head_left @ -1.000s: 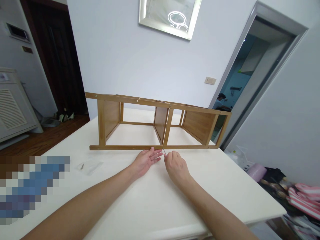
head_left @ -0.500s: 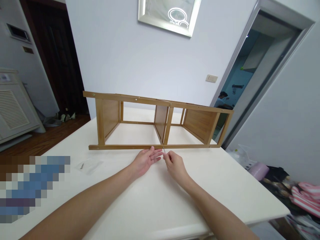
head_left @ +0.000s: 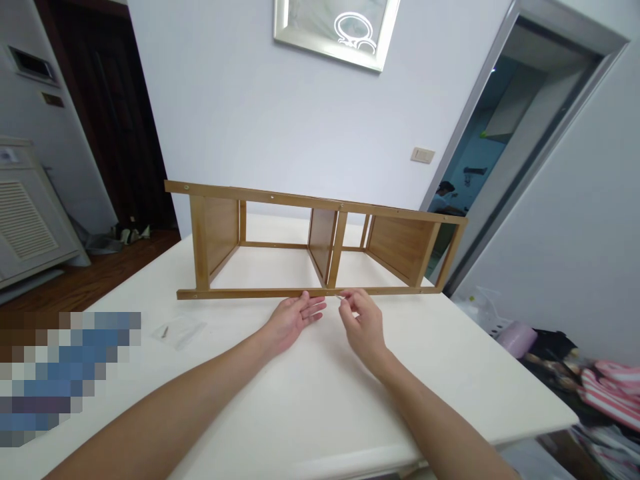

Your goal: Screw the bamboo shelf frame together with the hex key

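Observation:
A bamboo shelf frame (head_left: 320, 247) lies on its side across the white table (head_left: 300, 400). My left hand (head_left: 295, 319) rests flat on the table with fingers stretched out, fingertips touching the frame's lower rail. My right hand (head_left: 364, 321) is just right of it, thumb and fingers pinched on a small silver metal tool (head_left: 341, 297) held close to the lower rail, near the middle upright.
A clear plastic bag with small hardware (head_left: 177, 331) lies on the table at the left. A blurred patch covers the lower left. An open doorway (head_left: 500, 153) stands at the right, with clothes and a basket (head_left: 565, 360) on the floor beside the table.
My right hand has shifted a little to the right along the lower rail, still pinching the small metal tool. The left hand has stayed put.

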A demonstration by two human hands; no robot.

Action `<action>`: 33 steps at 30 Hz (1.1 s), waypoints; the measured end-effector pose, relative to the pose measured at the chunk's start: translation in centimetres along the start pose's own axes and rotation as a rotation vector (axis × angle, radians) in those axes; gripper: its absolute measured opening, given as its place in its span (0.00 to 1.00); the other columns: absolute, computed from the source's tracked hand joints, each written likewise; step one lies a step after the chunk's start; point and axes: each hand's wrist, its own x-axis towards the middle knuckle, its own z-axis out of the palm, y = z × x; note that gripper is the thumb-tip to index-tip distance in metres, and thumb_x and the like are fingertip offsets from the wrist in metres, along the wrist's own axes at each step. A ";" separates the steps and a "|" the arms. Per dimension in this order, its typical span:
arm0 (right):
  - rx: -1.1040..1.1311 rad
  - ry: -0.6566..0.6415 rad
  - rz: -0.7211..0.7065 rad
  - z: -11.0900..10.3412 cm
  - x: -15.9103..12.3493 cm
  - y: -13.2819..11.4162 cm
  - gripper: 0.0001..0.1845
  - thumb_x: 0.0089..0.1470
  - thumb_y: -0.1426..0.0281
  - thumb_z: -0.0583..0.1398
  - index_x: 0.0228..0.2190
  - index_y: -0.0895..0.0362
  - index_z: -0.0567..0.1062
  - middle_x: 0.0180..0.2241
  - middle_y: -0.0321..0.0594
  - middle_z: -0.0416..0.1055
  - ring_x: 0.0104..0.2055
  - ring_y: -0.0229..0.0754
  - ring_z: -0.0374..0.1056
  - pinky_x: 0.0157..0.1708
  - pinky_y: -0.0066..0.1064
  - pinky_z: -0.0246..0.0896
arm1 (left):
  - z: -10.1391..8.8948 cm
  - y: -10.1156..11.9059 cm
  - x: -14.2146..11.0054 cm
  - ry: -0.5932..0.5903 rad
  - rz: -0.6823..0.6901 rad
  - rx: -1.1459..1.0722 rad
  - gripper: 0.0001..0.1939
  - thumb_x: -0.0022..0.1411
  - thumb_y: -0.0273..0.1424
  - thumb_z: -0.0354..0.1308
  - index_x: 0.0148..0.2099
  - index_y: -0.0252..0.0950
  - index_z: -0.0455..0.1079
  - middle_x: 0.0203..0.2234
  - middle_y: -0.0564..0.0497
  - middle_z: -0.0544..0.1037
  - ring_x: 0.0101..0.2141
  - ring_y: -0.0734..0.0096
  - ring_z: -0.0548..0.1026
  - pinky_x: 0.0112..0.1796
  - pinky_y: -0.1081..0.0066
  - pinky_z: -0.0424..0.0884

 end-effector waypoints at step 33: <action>0.314 0.003 0.264 -0.2 1.1 2.3 0.17 0.50 0.54 0.62 0.35 0.55 0.76 0.26 0.35 0.72 0.21 0.34 0.61 0.22 0.29 0.61 | 0.2 0.1 0.0 0.021 0.003 0.004 0.14 0.59 0.40 0.62 0.36 0.33 0.69 0.50 0.35 0.76 0.49 0.54 0.75 0.53 0.53 0.67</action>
